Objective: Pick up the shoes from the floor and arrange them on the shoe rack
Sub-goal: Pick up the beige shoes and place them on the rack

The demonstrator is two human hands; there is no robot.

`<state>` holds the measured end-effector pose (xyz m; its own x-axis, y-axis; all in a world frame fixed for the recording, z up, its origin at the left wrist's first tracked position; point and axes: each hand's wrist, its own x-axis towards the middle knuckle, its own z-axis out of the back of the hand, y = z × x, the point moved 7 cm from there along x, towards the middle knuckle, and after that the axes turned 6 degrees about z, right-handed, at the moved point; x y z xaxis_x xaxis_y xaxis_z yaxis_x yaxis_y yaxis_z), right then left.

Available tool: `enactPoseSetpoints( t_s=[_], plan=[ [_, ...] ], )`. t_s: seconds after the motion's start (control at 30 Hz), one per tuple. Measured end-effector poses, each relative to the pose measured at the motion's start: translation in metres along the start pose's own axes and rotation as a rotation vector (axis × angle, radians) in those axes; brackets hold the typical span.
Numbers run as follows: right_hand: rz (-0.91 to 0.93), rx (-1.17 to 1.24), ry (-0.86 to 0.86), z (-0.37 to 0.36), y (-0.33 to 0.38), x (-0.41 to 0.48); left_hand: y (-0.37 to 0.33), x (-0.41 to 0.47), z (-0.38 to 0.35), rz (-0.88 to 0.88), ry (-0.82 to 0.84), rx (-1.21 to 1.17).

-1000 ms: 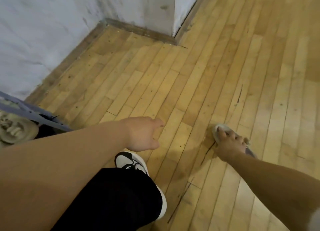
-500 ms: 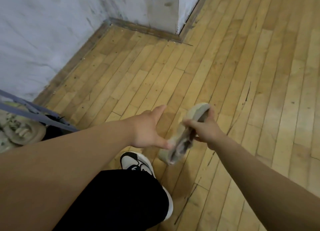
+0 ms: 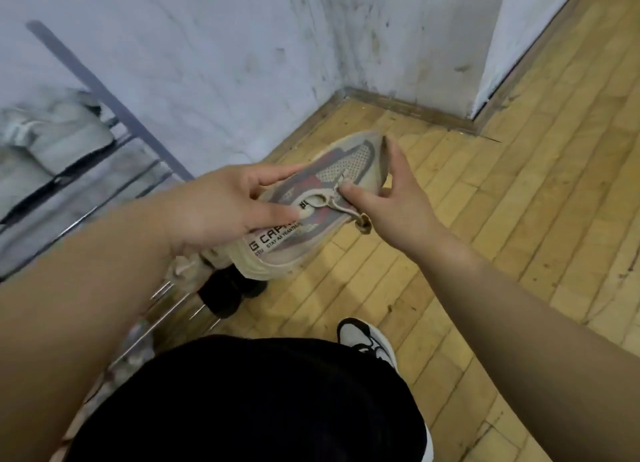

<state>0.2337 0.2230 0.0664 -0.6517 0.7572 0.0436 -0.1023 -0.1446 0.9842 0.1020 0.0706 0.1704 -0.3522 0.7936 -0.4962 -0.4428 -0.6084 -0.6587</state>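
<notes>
A worn beige sneaker (image 3: 349, 158) with red-grey side panels and printed lettering hangs in the air between both hands, toe pointing to the far right. My left hand (image 3: 214, 205) pinches it at the collar, thumb on the tongue and index finger along the upper. At the laces, my right hand (image 3: 401, 202) presses with its thumb while the fingers reach behind the toe and sole. The grey metal shoe rack (image 3: 114, 101) stands against the wall at the left, with pale shoes (image 3: 59, 139) on an upper shelf.
A dark pair of shoes (image 3: 221, 295) sits low by the rack's near end, under the held sneaker. My own black-and-white shoe (image 3: 363, 340) and black-clad leg (image 3: 259, 402) fill the bottom. The stained wall corner (image 3: 343, 91) lies beyond; wooden floor (image 3: 519, 219) stretches to the right.
My right hand lifted the sneaker off the floor and carried it left and up. My left hand took hold of it. The view swung left, bringing the rack in.
</notes>
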Motion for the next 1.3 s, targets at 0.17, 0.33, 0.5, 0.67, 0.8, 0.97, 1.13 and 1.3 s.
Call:
enactPoseSetpoints(
  t_s=[0.17,0.33,0.5,0.67,0.8,0.97,1.13,1.3],
  plan=[
    [0.084,0.14,0.416,-0.118,0.099,-0.009,0.08,-0.151,0.058,-0.025,-0.209,-0.231],
    [0.301,-0.039,0.792,-0.262,0.186,-0.077,0.2,-0.291,0.093,0.111,-0.455,-0.425],
    [0.471,-0.087,1.038,-0.363,0.259,-0.164,0.301,-0.41,0.095,0.136,-0.584,-0.732],
    [0.578,-0.113,1.196,-0.427,0.3,-0.237,0.373,-0.489,0.065,0.078,-0.759,-0.944],
    [0.652,-0.179,1.26,-0.492,0.301,-0.293,0.438,-0.528,0.037,0.051,-0.815,-0.978],
    [0.676,-0.296,1.339,-0.58,0.241,-0.347,0.551,-0.558,-0.017,0.227,-0.788,-1.096],
    [0.706,-0.579,1.399,-0.67,0.139,-0.389,0.683,-0.577,-0.089,0.885,-0.891,-0.903],
    [0.727,-0.836,1.508,-0.741,0.043,-0.43,0.787,-0.566,-0.123,1.201,-0.798,-0.546]
  ],
)
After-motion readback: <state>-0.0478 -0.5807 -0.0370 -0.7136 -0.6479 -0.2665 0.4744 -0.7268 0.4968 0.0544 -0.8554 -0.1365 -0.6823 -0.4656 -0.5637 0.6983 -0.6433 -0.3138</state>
